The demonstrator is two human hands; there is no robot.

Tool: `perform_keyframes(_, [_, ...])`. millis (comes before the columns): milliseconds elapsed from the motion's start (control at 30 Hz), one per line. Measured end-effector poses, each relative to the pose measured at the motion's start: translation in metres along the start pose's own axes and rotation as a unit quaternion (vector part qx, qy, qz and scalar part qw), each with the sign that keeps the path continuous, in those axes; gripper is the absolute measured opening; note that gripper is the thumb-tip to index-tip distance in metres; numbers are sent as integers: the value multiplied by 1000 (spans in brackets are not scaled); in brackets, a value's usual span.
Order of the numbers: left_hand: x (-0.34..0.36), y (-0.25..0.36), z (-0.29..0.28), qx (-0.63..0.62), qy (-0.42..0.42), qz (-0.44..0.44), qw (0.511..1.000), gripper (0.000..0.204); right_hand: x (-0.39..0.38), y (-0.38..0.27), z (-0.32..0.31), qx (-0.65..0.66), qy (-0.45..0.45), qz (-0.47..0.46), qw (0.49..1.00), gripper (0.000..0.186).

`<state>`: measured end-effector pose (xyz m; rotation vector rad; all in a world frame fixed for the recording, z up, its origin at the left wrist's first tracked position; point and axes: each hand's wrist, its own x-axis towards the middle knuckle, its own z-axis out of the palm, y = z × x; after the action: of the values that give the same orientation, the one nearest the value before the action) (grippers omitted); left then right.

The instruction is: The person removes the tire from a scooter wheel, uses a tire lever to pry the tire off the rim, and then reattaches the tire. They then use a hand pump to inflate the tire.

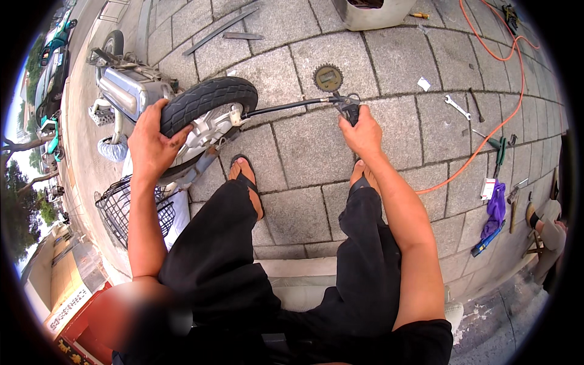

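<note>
My left hand [152,143] is closed over the black treaded tire [213,96] of a small wheel with a silver hub [204,135], its thumb on the near sidewall. My right hand [364,131] wraps around the black handle of a tire inflator [348,109]. From the inflator's head a thin black hose [286,107] stretches left to the wheel's rim; the exact join at the valve is too small to make out. Beside that head appears a round, ribbed-edged disc [328,78] like a gauge; whether it is attached I cannot tell.
The wheel belongs to a scooter [131,91] lying at the left, with a black wire basket [131,207]. An orange hose [486,143] curves over the paving at right, near a wrench [457,107], a purple cloth [494,210] and other tools. A pale container [377,15] stands ahead; a person [547,225] sits far right.
</note>
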<state>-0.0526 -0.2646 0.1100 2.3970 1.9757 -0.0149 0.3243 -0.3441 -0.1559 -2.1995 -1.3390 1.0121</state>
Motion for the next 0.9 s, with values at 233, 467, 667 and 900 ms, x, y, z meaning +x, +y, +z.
perform_keyframes(233, [-1, 1, 0, 9, -11, -21, 1000, 68, 0, 3, 1, 15, 1, -9, 1000, 50])
perform_keyframes(467, [0, -2, 4, 10, 30, 25, 999, 65, 0, 1, -2, 11, -11, 1, 1000, 48])
perform_keyframes(667, [-1, -4, 4, 12, 31, 27, 999, 66, -4, -10, -14, -14, -42, 1, 999, 75])
perform_keyframes(900, [0, -3, 5, 5, 37, 30, 999, 66, -7, -16, -20, -12, -43, 11, 999, 96])
